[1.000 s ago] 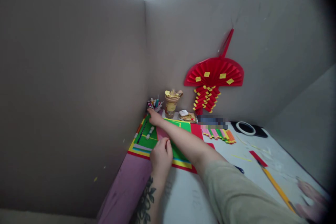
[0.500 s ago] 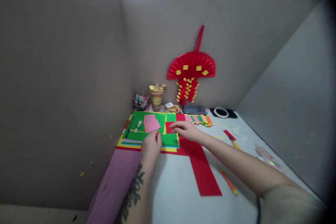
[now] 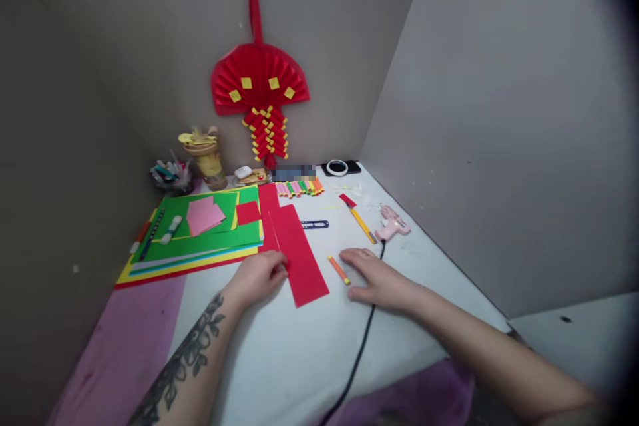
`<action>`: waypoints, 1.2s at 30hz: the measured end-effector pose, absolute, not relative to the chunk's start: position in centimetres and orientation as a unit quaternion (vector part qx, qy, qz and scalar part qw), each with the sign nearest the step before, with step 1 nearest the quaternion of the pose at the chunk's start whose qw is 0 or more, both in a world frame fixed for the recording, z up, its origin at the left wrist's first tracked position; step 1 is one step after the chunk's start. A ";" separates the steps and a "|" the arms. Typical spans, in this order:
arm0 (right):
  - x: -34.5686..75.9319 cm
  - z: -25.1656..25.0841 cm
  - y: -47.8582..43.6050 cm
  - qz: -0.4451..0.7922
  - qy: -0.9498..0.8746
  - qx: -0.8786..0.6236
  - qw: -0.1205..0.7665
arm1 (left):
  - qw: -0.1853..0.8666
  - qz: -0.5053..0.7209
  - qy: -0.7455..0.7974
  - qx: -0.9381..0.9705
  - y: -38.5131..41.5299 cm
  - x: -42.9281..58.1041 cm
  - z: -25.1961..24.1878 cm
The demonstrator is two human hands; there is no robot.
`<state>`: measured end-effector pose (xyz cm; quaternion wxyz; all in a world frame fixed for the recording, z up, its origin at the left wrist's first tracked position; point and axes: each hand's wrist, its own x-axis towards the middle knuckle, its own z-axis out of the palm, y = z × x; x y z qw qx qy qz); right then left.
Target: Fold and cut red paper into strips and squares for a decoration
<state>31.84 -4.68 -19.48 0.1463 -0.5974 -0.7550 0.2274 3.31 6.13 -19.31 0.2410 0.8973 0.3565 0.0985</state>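
Observation:
My left hand, fingers curled together, rests at the left edge of a long red paper strip. Whatever its fingertips pinch, if anything, is hidden. My right hand is open, thumb and fingers apart, just right of a small orange paper roll with a yellow end. No contact with the roll can be made out. Beyond that hand lie a yellow craft knife and a pink glue gun. A dark blue slotted tool pokes out from the strip's right edge.
Stacked coloured sheets lie at left, topped by pink paper, a red square and a glue stick. Small paper rolls line the back. A black cable crosses the front. A red fan decoration hangs on the wall.
The view has turned right. My right hand has left the red square and opened beside the orange roll. My left hand has gone from the green sheets to the red strip.

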 end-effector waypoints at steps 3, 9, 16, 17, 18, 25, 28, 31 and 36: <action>29.7 -19.8 -3.9 0.195 -0.723 -0.651 0.122 | 0.245 0.095 0.368 0.892 6.4 3.4 -19.6; 27.8 -19.6 -1.3 0.164 -0.700 -0.693 0.054 | 0.238 0.086 0.378 0.890 6.3 3.3 -19.6; 32.7 -17.5 6.7 0.073 -0.613 -0.743 0.259 | 0.235 0.055 0.377 0.894 6.1 3.4 -19.0; 32.6 -17.7 7.5 0.083 -0.611 -0.737 0.277 | 0.234 0.049 0.377 0.895 6.1 3.3 -19.0; 32.2 -18.0 7.8 0.111 -0.608 -0.729 0.294 | 0.234 0.046 0.376 0.895 6.1 3.3 -18.9; 26.9 -20.0 3.8 0.541 -0.512 -0.569 0.348 | 0.225 0.050 0.364 0.902 6.2 3.3 -19.3; 26.2 -19.4 3.5 0.649 -0.412 -0.521 0.370 | 0.234 0.046 0.363 0.901 6.2 3.4 -19.1; 26.1 -19.5 4.2 0.656 -0.426 -0.539 0.313 | 0.254 0.054 0.368 0.893 6.2 3.3 -19.2; 25.0 -20.6 4.1 0.585 -0.477 -0.564 0.335 | 0.415 0.245 0.448 0.753 6.7 3.5 -20.7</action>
